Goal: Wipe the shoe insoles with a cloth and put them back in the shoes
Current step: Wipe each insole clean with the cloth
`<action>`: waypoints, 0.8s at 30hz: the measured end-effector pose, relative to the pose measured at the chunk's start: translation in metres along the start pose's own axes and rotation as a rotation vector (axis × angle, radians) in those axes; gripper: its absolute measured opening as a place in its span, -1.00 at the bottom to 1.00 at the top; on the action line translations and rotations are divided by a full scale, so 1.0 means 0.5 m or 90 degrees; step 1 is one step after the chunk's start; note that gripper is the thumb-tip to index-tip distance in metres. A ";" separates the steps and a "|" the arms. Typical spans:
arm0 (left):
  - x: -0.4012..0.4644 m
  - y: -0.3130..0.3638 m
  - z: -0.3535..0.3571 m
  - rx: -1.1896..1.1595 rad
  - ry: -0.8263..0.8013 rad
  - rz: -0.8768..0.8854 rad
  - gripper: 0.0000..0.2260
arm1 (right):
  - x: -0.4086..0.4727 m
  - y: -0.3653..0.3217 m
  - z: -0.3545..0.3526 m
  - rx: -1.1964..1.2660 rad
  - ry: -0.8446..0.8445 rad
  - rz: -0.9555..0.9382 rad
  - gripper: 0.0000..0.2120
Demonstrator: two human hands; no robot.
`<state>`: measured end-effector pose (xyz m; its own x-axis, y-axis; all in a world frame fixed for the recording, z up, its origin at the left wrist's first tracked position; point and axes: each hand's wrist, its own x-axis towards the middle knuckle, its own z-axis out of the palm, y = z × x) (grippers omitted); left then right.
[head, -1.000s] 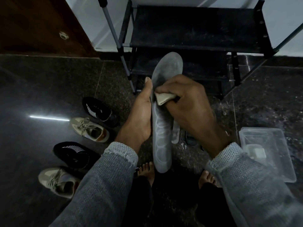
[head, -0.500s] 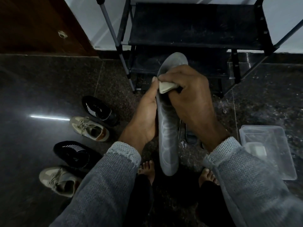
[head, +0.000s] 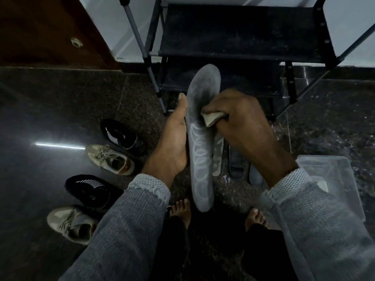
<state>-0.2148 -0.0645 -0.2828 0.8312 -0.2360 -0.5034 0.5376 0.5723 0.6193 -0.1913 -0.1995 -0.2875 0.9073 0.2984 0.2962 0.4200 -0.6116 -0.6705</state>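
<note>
- The black metal-framed shoe rack (head: pixel 243 31) stands at the far side against the pale wall, and the dark polished stone floor (head: pixel 50 118) runs under everything nearer to you.
- A clear plastic tub (head: pixel 345 179) sits on the floor at the right, partly behind your right sleeve; I cannot tell what the pale item inside it is.
- 4 shoes lie at the left: 2 black knit trainers with white stripes (head: pixel 119 134) and 2 beige lace-up trainers (head: pixel 109 159), alternating from far to near, all still without the insole you hold.
- Other grey insoles (head: pixel 236 163) lie on the floor behind your hands, between the rack and your bare feet; I cannot count them.
- The long grey foam insole with pale ring markings (head: pixel 200 151) is up in front of you, toe end far, heel end near.
- Your left hand (head: pixel 172 145) props its left edge, thumb straight along the rim; the fingers behind it are hidden, so I cannot tell how they lie.
- Your right hand (head: pixel 243 122) is curled tight round the small folded beige cloth (head: pixel 212 118), pressing it on the insole's upper half.
- Since half a second ago the cloth has dropped back from near the toe end towards the middle, so you are mid-stroke; the wiping looks unfinished and no insole has gone back yet.
</note>
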 end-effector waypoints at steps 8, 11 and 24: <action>-0.003 0.008 0.001 -0.004 0.021 0.008 -0.48 | -0.001 -0.004 0.006 0.012 0.066 0.048 -0.75; -0.006 0.013 0.001 0.034 0.054 0.016 -0.47 | -0.005 -0.011 0.011 0.010 0.022 0.023 -0.77; -0.003 0.020 -0.006 -0.028 0.032 0.041 -0.43 | -0.008 -0.025 0.005 0.037 -0.002 0.041 -0.82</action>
<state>-0.2111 -0.0560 -0.2779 0.8549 -0.1585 -0.4940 0.4758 0.6192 0.6246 -0.2003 -0.1910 -0.2820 0.9326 0.2612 0.2491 0.3583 -0.5863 -0.7265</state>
